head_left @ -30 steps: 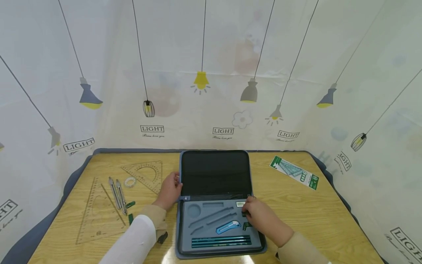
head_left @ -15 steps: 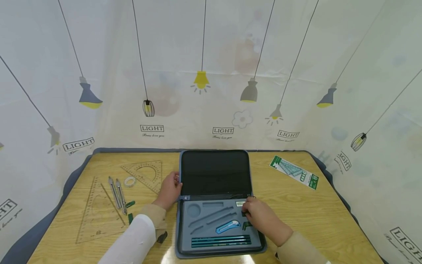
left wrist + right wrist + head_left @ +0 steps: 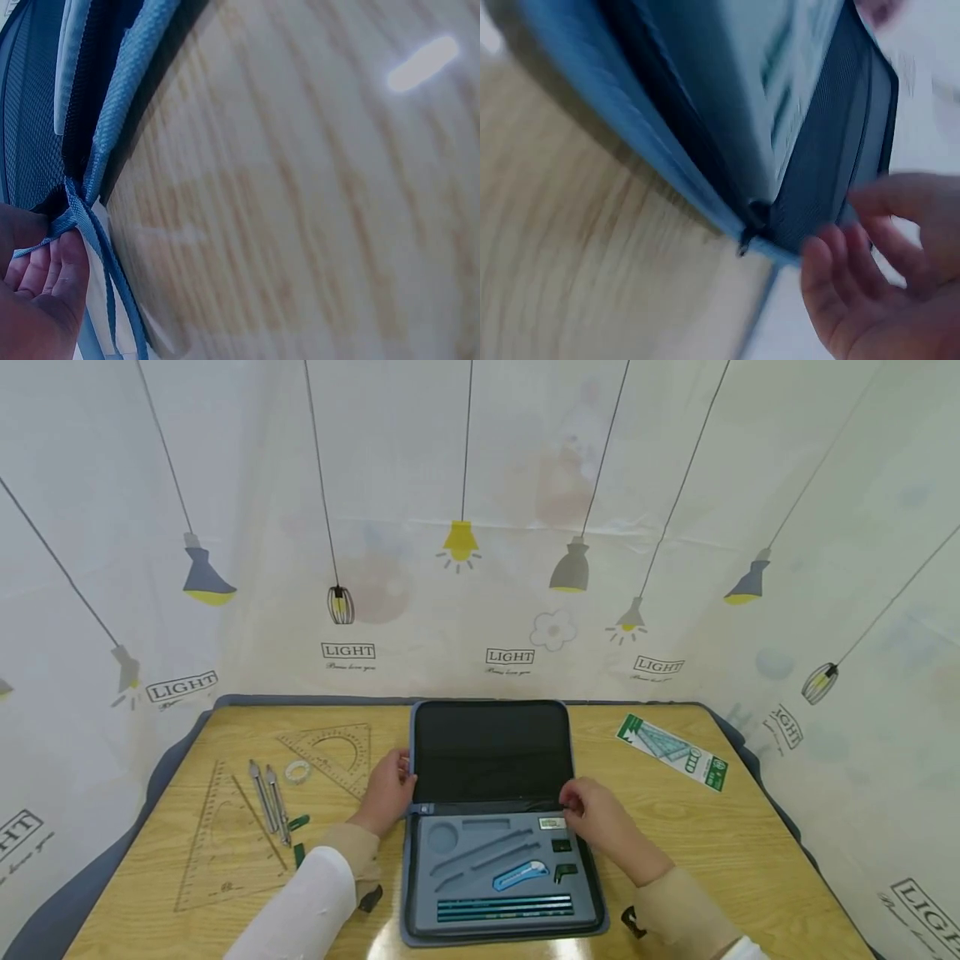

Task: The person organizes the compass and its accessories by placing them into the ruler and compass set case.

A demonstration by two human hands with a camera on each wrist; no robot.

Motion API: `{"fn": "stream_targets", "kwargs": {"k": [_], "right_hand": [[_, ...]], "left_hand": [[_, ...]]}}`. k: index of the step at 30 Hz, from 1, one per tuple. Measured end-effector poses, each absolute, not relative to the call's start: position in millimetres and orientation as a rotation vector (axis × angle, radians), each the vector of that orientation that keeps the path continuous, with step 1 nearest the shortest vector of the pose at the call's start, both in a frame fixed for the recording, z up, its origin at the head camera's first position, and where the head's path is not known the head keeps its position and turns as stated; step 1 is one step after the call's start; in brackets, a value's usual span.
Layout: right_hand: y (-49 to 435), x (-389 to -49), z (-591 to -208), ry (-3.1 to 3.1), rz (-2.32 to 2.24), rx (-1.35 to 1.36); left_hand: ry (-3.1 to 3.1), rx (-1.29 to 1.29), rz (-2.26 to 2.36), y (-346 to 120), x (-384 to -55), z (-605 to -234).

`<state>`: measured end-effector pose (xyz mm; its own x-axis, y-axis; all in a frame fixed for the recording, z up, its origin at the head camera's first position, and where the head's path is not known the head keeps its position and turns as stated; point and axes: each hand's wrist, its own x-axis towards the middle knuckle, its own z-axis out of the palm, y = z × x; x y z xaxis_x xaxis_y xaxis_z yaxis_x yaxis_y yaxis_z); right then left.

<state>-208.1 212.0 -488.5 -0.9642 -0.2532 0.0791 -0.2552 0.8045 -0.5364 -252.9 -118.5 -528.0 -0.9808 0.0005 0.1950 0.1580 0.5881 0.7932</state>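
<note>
A blue zip case (image 3: 491, 752) lies unfolded on the table, its dark mesh lid at the back. The grey tray (image 3: 416, 881) in its front half holds several pencils (image 3: 504, 907), a blue utility knife (image 3: 521, 876), a white eraser (image 3: 552, 823) and two small dark green pieces, one a block (image 3: 561, 845), the other angular (image 3: 565, 872). My left hand (image 3: 386, 793) pinches the case's left edge near the hinge; the left wrist view shows blue fabric tape between thumb and fingers. Beside the lid's lower right edge is my right hand (image 3: 607, 827), fingers loosely bent and holding nothing.
Left of the case lie two clear set squares (image 3: 330, 752), two metal compasses (image 3: 262, 797), a white ring-shaped roll (image 3: 297, 772) and small green pieces (image 3: 299, 822). A green-and-white ruler packet (image 3: 672, 752) lies at back right. Patterned cloth walls surround the table.
My right hand has left the small dark green block in the tray and moved up and back to the lid's right edge. The block now shows. My left hand stays in place.
</note>
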Motion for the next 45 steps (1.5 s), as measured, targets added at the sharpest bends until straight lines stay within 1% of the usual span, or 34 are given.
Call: {"fn": "stream_targets", "kwargs": {"k": [5, 7, 9, 13, 22, 28, 33, 39, 42, 45], "right_hand": [[231.9, -234.3, -498.7, -2.818, 1.477, -0.106], [237.5, -240.9, -504.7, -2.812, 1.668, -0.254], [240.4, -245.9, -509.1, -2.827, 1.816, -0.325], [242.1, -254.3, -515.2, -2.851, 1.945, -0.343], [241.6, -262.4, -516.3, -2.914, 1.903, -0.306], [238.9, -262.0, -513.3, -2.929, 1.881, -0.311], [239.7, -261.8, -512.4, -2.928, 1.883, -0.322], [241.0, -262.2, -515.7, -2.906, 1.907, -0.326], [241.0, -262.5, -517.3, -2.891, 1.928, -0.307], [240.5, -262.3, -517.0, -2.883, 1.939, -0.310]], "left_hand": [[-2.628, -0.139, -1.349, -117.9, -251.6, -527.4], [-2.627, -0.143, -1.347, -117.7, -251.5, -527.8], [-2.626, -0.150, -1.339, -117.8, -251.5, -528.3], [-2.625, -0.150, -1.345, -118.2, -252.0, -529.0], [-2.621, -0.129, -1.357, -119.6, -254.7, -531.9], [-2.706, -0.122, -1.320, -135.5, -259.1, -518.6], [-2.812, 0.015, -0.981, -168.0, -263.9, -502.6], [-3.052, 0.239, -0.492, -210.6, -264.0, -500.3], [-3.155, 0.271, -0.373, -224.1, -261.4, -502.0], [-3.200, 0.242, -0.311, -230.2, -260.8, -504.2]]}}
